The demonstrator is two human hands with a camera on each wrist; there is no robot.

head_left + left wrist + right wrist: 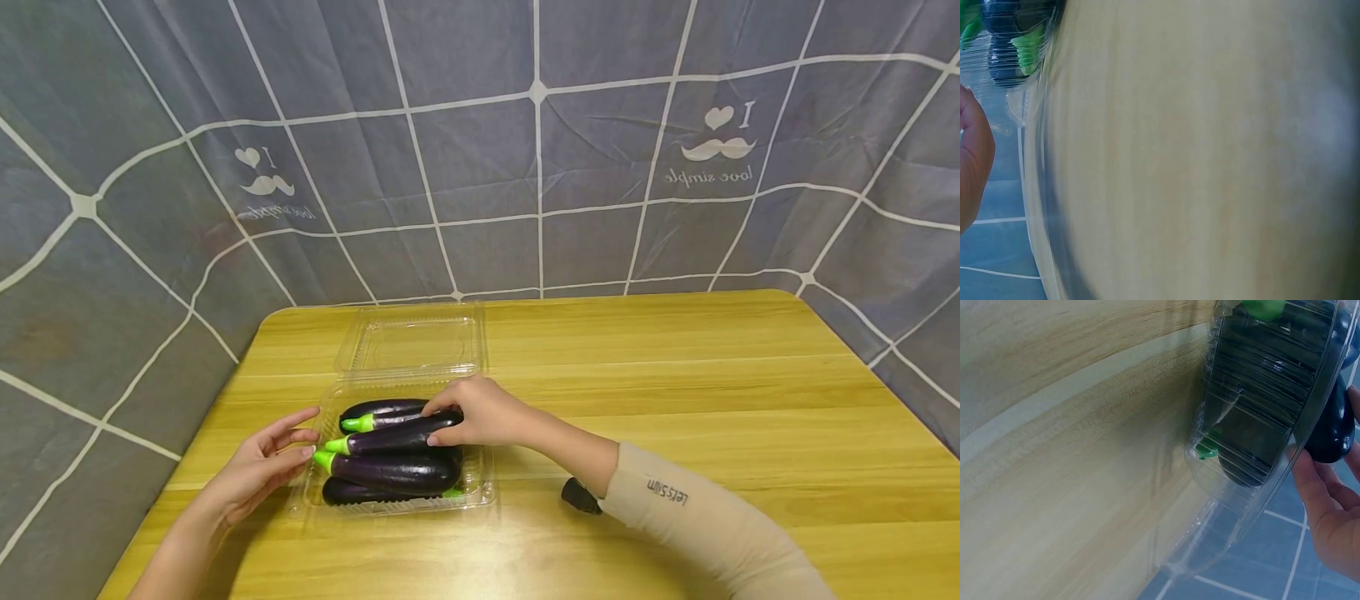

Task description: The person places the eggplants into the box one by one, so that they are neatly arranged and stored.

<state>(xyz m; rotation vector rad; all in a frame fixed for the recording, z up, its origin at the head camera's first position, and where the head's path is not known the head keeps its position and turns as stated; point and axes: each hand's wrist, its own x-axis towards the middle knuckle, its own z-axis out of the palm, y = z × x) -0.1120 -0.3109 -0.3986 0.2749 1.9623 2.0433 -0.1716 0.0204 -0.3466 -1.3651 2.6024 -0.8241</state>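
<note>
A clear plastic box (397,508) stands on the table with several dark purple eggplants inside, their green stem ends mostly to the left. My right hand (480,412) pinches the thick right end of the topmost eggplant (397,435), thumb on the near side and fingers on the far side. That rounded end shows above the box rim in the right wrist view, between thumb and fingers. At the box's left side, my left hand (258,467) has its fingers loosely extended, fingertips at the rim beside the green stems. Whether they touch it I cannot tell.
The box's clear lid (420,337) lies folded back behind it on the wooden table (637,375). A small black object (580,497) shows beside my right forearm. Grey curtain (487,183) with white lines surrounds the table's back and sides.
</note>
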